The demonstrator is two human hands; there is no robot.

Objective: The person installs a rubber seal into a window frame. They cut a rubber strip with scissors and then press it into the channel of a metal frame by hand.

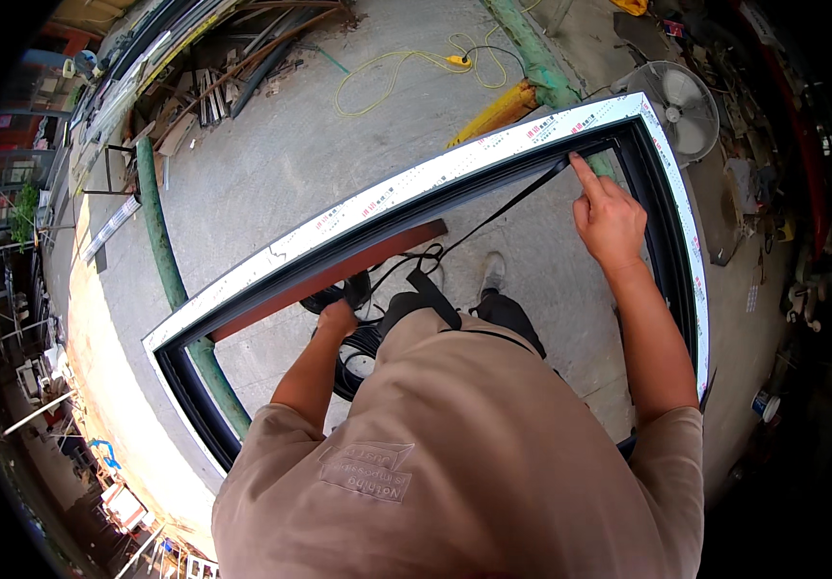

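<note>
A large window frame (pixel 416 190), dark inside with white printed film on its outer face, surrounds my legs. My right hand (pixel 612 220) is at its far right corner, index finger stretched out and the other fingers curled. The fingertip presses a thin black rubber strip (pixel 517 200) against the inner edge. From there the strip runs slack down to a black coil (pixel 363 343) in front of me. My left hand (pixel 339 317) is closed at the coil, on a looped part of the strip; its fingertips are partly hidden. A reddish-brown bar (pixel 334 275) lies along the frame's far side.
Green-wrapped rails (pixel 160 227) pass under the frame at left and right, with a yellow-ended beam (pixel 495 113) beyond. A yellow cable (pixel 392 72) trails over the concrete floor. A fan (pixel 681 111) stands at far right; scrap lengths (pixel 228 72) are piled at far left.
</note>
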